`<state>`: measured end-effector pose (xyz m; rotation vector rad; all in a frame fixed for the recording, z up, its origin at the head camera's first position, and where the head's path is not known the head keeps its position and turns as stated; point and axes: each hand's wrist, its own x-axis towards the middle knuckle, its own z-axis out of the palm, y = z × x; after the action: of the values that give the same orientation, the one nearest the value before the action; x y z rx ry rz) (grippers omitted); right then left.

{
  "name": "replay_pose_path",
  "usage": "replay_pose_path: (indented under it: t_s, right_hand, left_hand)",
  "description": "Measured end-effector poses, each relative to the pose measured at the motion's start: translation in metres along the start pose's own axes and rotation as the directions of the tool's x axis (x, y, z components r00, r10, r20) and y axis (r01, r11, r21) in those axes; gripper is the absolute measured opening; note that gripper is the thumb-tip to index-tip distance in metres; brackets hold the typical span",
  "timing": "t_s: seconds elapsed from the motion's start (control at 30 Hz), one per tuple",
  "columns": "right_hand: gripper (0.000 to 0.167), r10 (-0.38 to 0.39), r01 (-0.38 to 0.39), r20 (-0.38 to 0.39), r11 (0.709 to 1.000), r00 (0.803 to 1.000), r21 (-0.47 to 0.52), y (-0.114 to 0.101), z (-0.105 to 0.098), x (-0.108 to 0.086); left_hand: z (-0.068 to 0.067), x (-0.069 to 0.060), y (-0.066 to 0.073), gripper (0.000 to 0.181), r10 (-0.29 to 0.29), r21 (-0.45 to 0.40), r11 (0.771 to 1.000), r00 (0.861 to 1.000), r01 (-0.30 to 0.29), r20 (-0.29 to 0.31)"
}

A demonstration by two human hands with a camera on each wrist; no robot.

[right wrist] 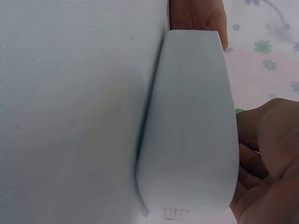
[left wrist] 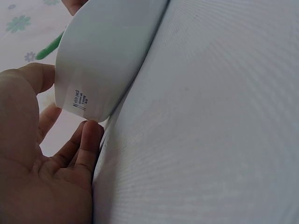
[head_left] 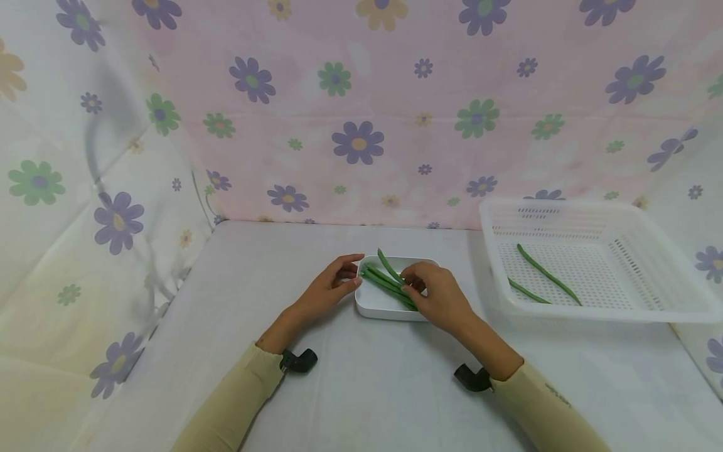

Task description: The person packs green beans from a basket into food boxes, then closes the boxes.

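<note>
A white dish holds several green beans lying slantwise together. The left hand holds the dish's left end, thumb at the near side and fingers round the far corner; the left wrist view shows this hand against the dish wall. Over the dish's right part, the right hand pinches a green bean whose far tip rises above the rim. In the right wrist view the right hand is partly behind the dish, which hides its fingertips.
A white perforated basket stands at the right of the table, with a long green bean and another bean inside. Flowered cloth hangs behind the table and at both sides.
</note>
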<state>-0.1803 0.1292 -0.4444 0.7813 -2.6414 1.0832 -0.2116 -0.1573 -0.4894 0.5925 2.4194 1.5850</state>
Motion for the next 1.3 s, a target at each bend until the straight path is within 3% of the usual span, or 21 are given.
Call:
replay_pose_path:
  t_s: [0.37, 0.87, 1.1, 1.3]
  right_hand:
    - [0.023, 0.043, -0.039, 0.070, 0.997, 0.997, -0.067, 0.001, 0.001, -0.001]
    - [0.022, 0.035, -0.028, 0.081, 0.996, 0.996, -0.088, 0.000, -0.002, -0.002]
    - [0.021, -0.029, 0.033, 0.048, 0.995, 0.998, -0.093, -0.008, -0.016, -0.004]
    - [0.019, -0.063, 0.060, -0.027, 0.994, 0.998, -0.093, -0.018, -0.044, -0.005]
  left_hand:
    - [0.000, 0.002, -0.003, 0.055, 0.004, 0.012, 1.000, 1.000, -0.004, 0.002]
    - [0.001, 0.000, 0.000, 0.056, 0.003, -0.026, 1.000, 1.000, -0.004, -0.010]
    - [0.002, -0.001, 0.002, 0.058, 0.009, -0.044, 0.999, 1.000, -0.010, -0.019]
    - [0.002, -0.003, 0.013, 0.057, 0.003, -0.049, 0.999, 1.000, -0.004, -0.017]
